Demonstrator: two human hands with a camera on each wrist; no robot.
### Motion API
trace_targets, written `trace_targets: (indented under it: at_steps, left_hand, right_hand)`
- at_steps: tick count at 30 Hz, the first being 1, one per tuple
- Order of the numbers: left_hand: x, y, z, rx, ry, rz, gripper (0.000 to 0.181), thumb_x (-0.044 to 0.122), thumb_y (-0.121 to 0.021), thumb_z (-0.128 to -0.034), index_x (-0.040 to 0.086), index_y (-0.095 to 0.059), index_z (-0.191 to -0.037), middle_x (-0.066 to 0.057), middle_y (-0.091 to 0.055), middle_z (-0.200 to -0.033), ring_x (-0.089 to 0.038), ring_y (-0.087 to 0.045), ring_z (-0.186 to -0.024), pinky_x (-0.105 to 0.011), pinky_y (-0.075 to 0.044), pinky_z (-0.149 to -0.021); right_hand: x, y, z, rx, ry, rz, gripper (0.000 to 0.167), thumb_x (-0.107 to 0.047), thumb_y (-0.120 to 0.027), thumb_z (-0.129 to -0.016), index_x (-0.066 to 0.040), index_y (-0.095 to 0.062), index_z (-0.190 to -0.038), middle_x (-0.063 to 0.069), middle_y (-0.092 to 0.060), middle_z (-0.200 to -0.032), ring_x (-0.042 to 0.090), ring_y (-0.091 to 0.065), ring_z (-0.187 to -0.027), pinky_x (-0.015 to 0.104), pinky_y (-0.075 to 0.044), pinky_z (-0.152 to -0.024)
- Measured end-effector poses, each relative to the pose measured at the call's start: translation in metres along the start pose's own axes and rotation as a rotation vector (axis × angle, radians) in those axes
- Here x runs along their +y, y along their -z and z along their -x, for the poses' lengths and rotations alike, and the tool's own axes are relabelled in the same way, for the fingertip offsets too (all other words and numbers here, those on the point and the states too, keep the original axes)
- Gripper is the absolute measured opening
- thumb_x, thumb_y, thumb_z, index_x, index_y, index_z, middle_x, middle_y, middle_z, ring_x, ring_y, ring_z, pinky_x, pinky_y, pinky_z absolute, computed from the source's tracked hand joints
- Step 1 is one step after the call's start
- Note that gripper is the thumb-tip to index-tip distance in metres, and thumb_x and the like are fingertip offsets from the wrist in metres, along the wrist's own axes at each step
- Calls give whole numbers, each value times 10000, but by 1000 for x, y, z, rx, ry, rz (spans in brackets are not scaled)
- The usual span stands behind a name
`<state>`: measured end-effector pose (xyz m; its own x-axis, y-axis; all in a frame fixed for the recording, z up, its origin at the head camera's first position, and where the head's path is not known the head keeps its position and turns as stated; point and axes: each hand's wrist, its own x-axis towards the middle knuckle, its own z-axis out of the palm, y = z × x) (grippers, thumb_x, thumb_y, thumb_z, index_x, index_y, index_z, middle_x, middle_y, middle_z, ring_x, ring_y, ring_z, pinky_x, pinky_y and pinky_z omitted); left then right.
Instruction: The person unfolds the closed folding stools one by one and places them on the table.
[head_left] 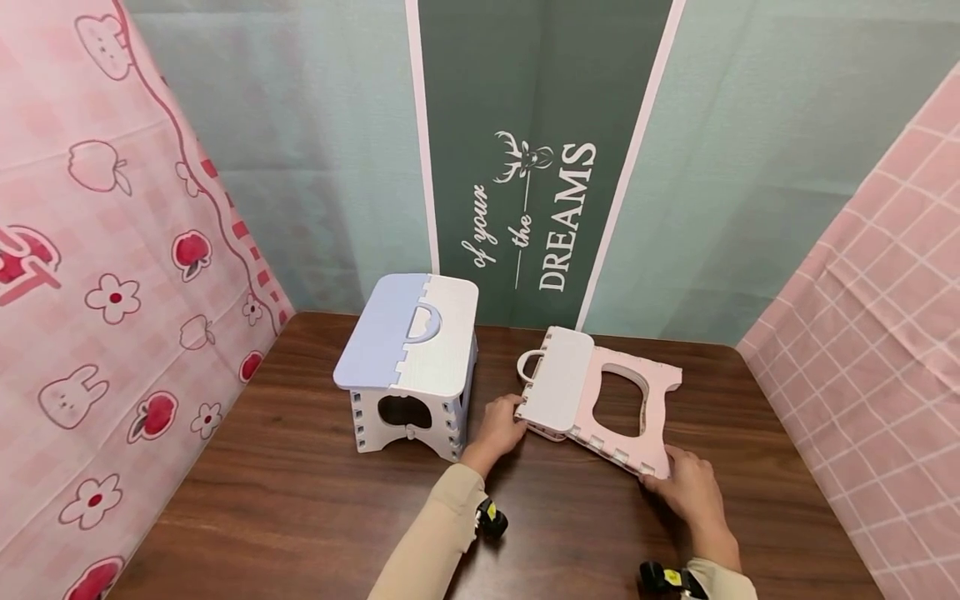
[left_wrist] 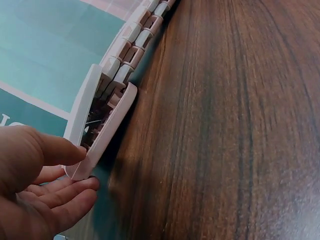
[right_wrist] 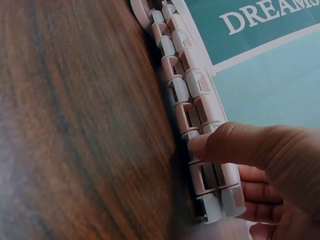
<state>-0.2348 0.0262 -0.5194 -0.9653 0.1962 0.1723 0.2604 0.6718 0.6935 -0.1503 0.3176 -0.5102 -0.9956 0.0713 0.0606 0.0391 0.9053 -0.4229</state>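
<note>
A pink and white folding stool (head_left: 630,421), folded flat, is held at both ends just over the wooden table. My left hand (head_left: 501,427) grips its near left corner by the white seat panel with the small carry handle (head_left: 529,365). In the left wrist view, the thumb and fingers (left_wrist: 67,192) pinch the panel's end. My right hand (head_left: 692,487) holds the near right corner of the pink leg frame. The right wrist view shows the thumb on the hinged edge (right_wrist: 200,115), with the other fingers partly hidden behind it.
A blue and white folding stool (head_left: 408,342) stands unfolded on the brown table (head_left: 300,500), left of my left hand. Behind the table hangs a green cloth (head_left: 540,100) with printed lettering. Pink patterned cloths (head_left: 105,333) hang at both sides.
</note>
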Motion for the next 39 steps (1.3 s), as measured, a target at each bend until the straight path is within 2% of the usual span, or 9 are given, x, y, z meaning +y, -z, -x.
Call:
trace_targets:
  at_steps: [6, 13, 23, 32, 39]
  left_hand:
    - [-1, -2, 1, -36, 13, 16, 352, 12, -663, -781, -40, -607, -1125, -158, -647, -1011, -311, -593, -985, -355, -464, -834]
    - [-1, 0, 2, -32, -15, 18, 337, -6, -655, -773, -32, -611, -1107, -163, -647, -989, -333, -595, -962, -378, -463, -823]
    - [1, 1, 4, -27, 21, 9, 340, 15, -672, -766, -16, -613, -1100, -145, -647, -984, -317, -593, -962, -362, -462, -820]
    - [6, 0, 13, 48, -16, 77, 394, -20, -690, -726, -57, -544, -1090, -179, -580, -1001, -304, -563, -948, -371, -444, -831]
    - [11, -1, 13, 80, 32, 115, 413, -25, -693, -713, -40, -538, -1096, -181, -561, -1004, -288, -555, -909, -363, -448, -801]
  right_hand:
    - [-1, 1, -3, -33, -23, 33, 615, -228, -763, -645, 129, -566, -1105, 324, -585, -1000, 542, -480, -902, 583, -394, -758]
    - [1, 2, -3, -65, -40, 53, 601, -249, -762, -647, 100, -577, -1100, 300, -595, -963, 522, -487, -881, 583, -406, -721]
    - [-1, 3, -2, -50, -27, 34, 610, -241, -765, -640, 105, -583, -1109, 286, -611, -939, 512, -515, -857, 567, -425, -697]
    - [2, 0, 1, -13, 24, 32, 611, -236, -776, -633, 126, -583, -1086, 317, -598, -961, 527, -520, -855, 569, -414, -725]
    - [4, -1, 2, 10, 58, 26, 601, -213, -778, -636, 142, -575, -1077, 327, -594, -960, 529, -526, -851, 569, -409, -736]
